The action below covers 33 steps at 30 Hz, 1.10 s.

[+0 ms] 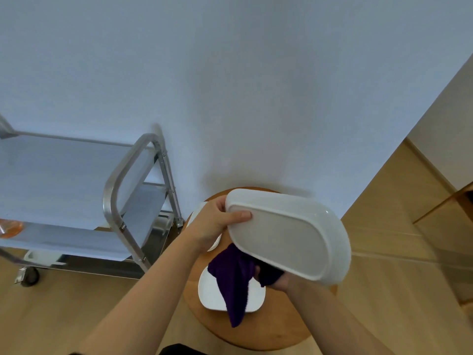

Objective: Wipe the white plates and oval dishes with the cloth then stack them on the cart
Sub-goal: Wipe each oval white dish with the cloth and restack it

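Left hand grips the glossy white oval dish, tilted underside-up above the round wooden tabletop; right hand clutches the fuzzy purple cloth beneath it

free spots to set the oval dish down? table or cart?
Cart: the top shelf looks bare from the handle leftward, apart from an orange thing at its left edge. Round table: crowded under the hands by two white plates; bare wood only along the near and right edge. The oval dish hides the table's far part.
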Each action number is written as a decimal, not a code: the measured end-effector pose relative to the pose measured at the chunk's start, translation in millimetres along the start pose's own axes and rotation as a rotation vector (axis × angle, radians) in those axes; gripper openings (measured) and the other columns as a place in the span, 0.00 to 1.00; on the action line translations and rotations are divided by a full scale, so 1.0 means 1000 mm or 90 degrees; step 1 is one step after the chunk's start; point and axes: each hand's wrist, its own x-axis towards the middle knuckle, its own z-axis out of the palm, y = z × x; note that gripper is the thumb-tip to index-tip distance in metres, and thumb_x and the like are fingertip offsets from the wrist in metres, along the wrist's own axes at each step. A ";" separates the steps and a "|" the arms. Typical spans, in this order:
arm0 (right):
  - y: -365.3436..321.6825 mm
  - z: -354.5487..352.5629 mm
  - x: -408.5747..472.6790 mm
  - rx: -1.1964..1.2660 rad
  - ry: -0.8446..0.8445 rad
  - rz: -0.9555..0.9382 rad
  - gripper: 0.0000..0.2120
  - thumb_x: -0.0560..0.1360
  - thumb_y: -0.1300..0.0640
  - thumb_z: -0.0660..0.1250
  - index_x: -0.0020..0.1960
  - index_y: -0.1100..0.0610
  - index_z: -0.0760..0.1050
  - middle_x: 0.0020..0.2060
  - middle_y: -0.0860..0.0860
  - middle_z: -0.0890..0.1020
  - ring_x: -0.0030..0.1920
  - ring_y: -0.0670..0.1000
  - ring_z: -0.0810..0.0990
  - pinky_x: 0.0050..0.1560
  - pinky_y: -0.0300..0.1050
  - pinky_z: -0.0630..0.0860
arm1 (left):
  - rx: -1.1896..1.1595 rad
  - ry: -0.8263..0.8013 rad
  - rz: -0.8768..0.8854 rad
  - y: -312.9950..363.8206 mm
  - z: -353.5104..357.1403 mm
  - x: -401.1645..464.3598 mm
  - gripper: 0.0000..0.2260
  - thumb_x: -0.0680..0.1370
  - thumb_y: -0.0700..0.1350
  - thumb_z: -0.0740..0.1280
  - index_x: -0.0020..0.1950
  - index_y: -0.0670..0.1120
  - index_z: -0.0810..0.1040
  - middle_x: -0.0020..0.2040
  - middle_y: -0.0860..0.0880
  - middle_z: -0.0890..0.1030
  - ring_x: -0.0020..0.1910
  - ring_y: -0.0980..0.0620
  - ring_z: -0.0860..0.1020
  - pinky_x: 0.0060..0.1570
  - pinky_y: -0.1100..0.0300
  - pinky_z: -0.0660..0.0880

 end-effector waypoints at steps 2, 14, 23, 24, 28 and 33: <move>-0.010 -0.001 -0.012 -0.036 -0.082 -0.053 0.09 0.65 0.66 0.62 0.42 0.69 0.79 0.35 0.62 0.81 0.39 0.62 0.75 0.28 0.52 0.78 | -0.020 0.084 0.009 0.004 -0.006 -0.001 0.21 0.58 0.46 0.77 0.49 0.43 0.81 0.43 0.47 0.85 0.42 0.48 0.83 0.37 0.60 0.79; -0.075 0.009 -0.049 -0.486 -0.052 -0.525 0.26 0.64 0.28 0.64 0.53 0.46 0.76 0.55 0.49 0.82 0.56 0.45 0.78 0.59 0.40 0.72 | 0.614 0.264 0.035 0.029 -0.025 -0.001 0.17 0.64 0.56 0.77 0.37 0.48 0.73 0.37 0.51 0.77 0.37 0.56 0.75 0.35 0.60 0.73; -0.065 0.052 -0.055 -0.935 -0.236 -0.405 0.11 0.72 0.49 0.71 0.52 0.42 0.72 0.43 0.38 0.82 0.46 0.39 0.81 0.45 0.32 0.77 | 0.573 0.021 0.021 0.067 0.002 -0.007 0.14 0.63 0.48 0.79 0.39 0.50 0.76 0.39 0.52 0.80 0.38 0.57 0.79 0.33 0.67 0.74; -0.063 0.053 -0.054 -0.916 -0.244 -0.419 0.12 0.71 0.50 0.72 0.52 0.42 0.74 0.44 0.38 0.82 0.46 0.39 0.81 0.45 0.32 0.77 | 0.553 0.025 0.015 0.069 0.000 -0.008 0.14 0.63 0.47 0.79 0.39 0.49 0.76 0.39 0.51 0.80 0.38 0.55 0.79 0.34 0.66 0.74; -0.061 0.059 -0.056 -0.921 -0.263 -0.438 0.09 0.69 0.47 0.73 0.47 0.39 0.77 0.46 0.41 0.83 0.47 0.42 0.82 0.48 0.36 0.78 | 0.474 0.070 -0.011 0.066 -0.004 -0.015 0.14 0.63 0.45 0.79 0.39 0.46 0.75 0.39 0.48 0.80 0.39 0.51 0.79 0.34 0.62 0.75; -0.075 0.053 -0.067 -0.916 -0.279 -0.367 0.10 0.66 0.47 0.74 0.45 0.36 0.78 0.44 0.37 0.83 0.46 0.39 0.81 0.44 0.31 0.76 | 0.417 0.140 -0.022 0.070 -0.011 -0.021 0.20 0.60 0.48 0.81 0.43 0.41 0.77 0.41 0.46 0.81 0.41 0.49 0.80 0.38 0.56 0.77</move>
